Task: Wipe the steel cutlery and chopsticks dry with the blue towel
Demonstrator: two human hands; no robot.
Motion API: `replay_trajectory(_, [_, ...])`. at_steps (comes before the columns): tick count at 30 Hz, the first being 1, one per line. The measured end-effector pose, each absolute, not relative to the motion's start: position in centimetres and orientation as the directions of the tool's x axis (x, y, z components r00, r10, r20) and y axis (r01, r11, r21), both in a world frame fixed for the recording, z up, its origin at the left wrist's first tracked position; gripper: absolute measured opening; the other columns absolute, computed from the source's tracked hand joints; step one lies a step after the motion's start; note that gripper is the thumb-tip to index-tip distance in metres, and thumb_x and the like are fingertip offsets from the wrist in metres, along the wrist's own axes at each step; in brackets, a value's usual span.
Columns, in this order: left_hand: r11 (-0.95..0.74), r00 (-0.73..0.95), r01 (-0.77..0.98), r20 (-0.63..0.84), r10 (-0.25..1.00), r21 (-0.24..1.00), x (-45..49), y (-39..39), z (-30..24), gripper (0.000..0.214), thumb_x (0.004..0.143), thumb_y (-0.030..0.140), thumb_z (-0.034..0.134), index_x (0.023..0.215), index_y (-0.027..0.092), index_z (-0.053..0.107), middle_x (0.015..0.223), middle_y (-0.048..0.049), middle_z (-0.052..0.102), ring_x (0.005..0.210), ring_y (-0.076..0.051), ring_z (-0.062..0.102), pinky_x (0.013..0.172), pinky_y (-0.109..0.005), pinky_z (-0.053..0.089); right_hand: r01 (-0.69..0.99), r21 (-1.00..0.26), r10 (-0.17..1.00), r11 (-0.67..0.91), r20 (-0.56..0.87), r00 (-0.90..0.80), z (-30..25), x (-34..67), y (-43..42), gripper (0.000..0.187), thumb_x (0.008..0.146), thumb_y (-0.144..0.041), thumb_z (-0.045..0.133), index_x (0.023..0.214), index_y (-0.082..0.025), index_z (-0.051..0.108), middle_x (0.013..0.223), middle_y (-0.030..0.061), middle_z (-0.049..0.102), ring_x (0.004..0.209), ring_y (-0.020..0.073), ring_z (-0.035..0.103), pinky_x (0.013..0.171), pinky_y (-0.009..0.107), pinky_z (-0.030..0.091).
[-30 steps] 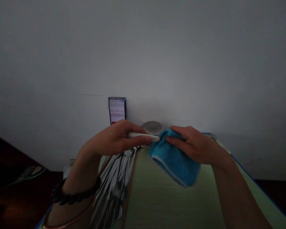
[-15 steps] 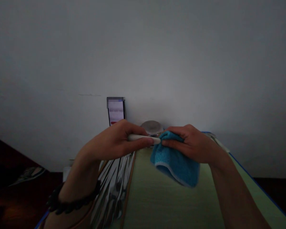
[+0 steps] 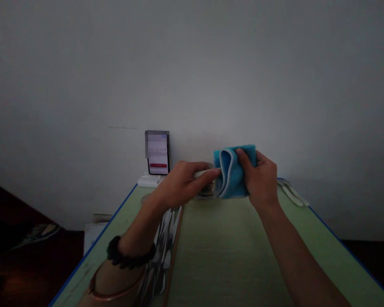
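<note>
My left hand (image 3: pixel 187 183) is closed around a white handle (image 3: pixel 203 173) that looks like part of a piece of cutlery. Its far end disappears at the blue cloth, so I cannot tell which kind it is. A folded blue cloth (image 3: pixel 238 175) with a pale edge is gripped in my right hand (image 3: pixel 264 179), thumb on top and fingers behind. The cloth touches the handle's right end above the far side of the table. Behind my left fingers, a round glass-like container (image 3: pixel 205 197) is mostly covered.
Metal cutlery (image 3: pixel 161 256) lies in a wooden-edged tray on the green table (image 3: pixel 224 251), below my left forearm. A phone (image 3: pixel 158 153) leans upright on a white stand (image 3: pixel 149 181) at the wall. White-handled utensils (image 3: pixel 292 194) rest at the far right edge.
My right hand has risen and turned, and the cloth is now folded upright instead of hanging down. My left hand has shifted right with the white handle, uncovering the phone's lower part.
</note>
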State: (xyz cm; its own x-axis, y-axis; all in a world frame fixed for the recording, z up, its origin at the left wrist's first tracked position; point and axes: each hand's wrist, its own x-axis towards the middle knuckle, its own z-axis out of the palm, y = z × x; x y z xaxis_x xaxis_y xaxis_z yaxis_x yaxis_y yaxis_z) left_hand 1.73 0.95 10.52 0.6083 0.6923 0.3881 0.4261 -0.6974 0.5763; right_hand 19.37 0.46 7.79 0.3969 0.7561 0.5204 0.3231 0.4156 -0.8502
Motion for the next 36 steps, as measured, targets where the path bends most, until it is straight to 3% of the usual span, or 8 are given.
replay_trajectory(3, [-0.697,0.542,0.464,0.447,0.711,0.546,2.3,0.7,10.6,0.038,0.086,0.042,0.040,0.066,0.014,0.056,0.053,0.0053,0.045,0.050,-0.006,0.042,0.048,-0.018,0.030,-0.024,-0.903,0.809,0.429,0.373,0.454,7.3,18.8,0.9,0.029,0.069,-0.047,0.059,0.075,-0.018,0.061,0.061,-0.0039,0.057,0.052,0.0090,0.050,0.049,0.022,0.040])
replay_trajectory(7, [-0.669,0.469,0.510,0.477,0.744,0.541,1.9,0.8,10.9,0.037,0.086,0.041,0.042,0.069,0.013,0.058,0.058,0.0032,0.053,0.054,-0.008,0.048,0.052,-0.018,0.033,-0.325,-0.887,0.922,0.327,0.224,0.315,7.7,18.7,0.9,0.032,0.067,-0.044,0.063,0.088,-0.020,0.061,0.079,0.0014,0.067,0.068,0.0157,0.062,0.057,0.027,0.048])
replay_trajectory(14, [-0.619,0.464,0.528,0.414,0.783,0.581,-0.5,1.4,10.9,0.032,0.085,0.040,0.043,0.072,0.014,0.058,0.055,0.0046,0.047,0.048,-0.006,0.038,0.045,-0.018,0.030,-0.246,-0.926,0.933,0.286,0.210,0.293,7.9,20.9,1.3,0.041,0.075,-0.055,0.050,0.101,-0.024,0.057,0.105,0.0050,0.064,0.090,0.0222,0.062,0.060,0.031,0.052])
replay_trajectory(18, [-0.623,0.512,0.488,0.377,0.771,0.612,0.6,1.1,10.7,0.034,0.087,0.041,0.038,0.073,0.015,0.053,0.058,0.0048,0.044,0.051,-0.007,0.040,0.047,-0.018,0.031,-0.295,-0.910,0.942,0.292,0.221,0.253,7.6,19.3,1.2,0.050,0.077,-0.059,0.043,0.113,-0.025,0.050,0.117,0.0048,0.057,0.098,0.0209,0.059,0.062,0.030,0.052])
replay_trajectory(21, [-0.624,0.574,0.476,0.318,0.754,0.620,2.1,0.6,10.6,0.034,0.089,0.041,0.032,0.075,0.016,0.049,0.060,0.0047,0.044,0.054,-0.008,0.041,0.049,-0.020,0.032,-0.354,-0.908,0.955,0.225,0.134,0.265,7.3,17.8,0.9,0.051,0.076,-0.060,0.043,0.111,-0.023,0.051,0.111,0.0071,0.060,0.089,0.0201,0.062,0.060,0.028,0.051])
replay_trajectory(26, [-0.622,0.642,0.503,0.222,0.734,0.600,3.5,0.1,10.4,0.031,0.091,0.038,0.025,0.087,0.017,0.048,0.070,0.0017,0.050,0.061,-0.012,0.047,0.057,-0.024,0.037,-0.410,-0.895,0.966,0.174,0.074,0.250,7.2,17.6,0.7,0.036,0.070,-0.050,0.057,0.087,-0.018,0.056,0.079,0.0035,0.066,0.067,0.0164,0.062,0.058,0.026,0.048])
replay_trajectory(31, [-0.638,0.660,0.548,0.187,0.727,0.541,4.7,-0.6,9.9,0.032,0.091,0.039,0.024,0.089,0.017,0.047,0.072,-0.0009,0.053,0.064,-0.015,0.050,0.058,-0.026,0.038,-0.431,-0.876,0.942,0.215,0.070,0.328,7.1,18.0,0.7,0.030,0.065,-0.048,0.061,0.070,-0.020,0.051,0.058,-0.0035,0.056,0.048,0.0105,0.051,0.047,0.023,0.041])
replay_trajectory(36, [-0.646,0.671,0.575,0.162,0.724,0.503,4.7,-0.8,9.9,0.034,0.090,0.041,0.025,0.084,0.016,0.049,0.068,-0.0010,0.053,0.059,-0.014,0.049,0.055,-0.025,0.036,-0.344,-0.909,0.926,0.235,0.101,0.363,6.5,18.4,1.2,0.034,0.068,-0.051,0.057,0.063,-0.019,0.047,0.050,-0.0046,0.046,0.043,0.0089,0.042,0.043,0.022,0.037])
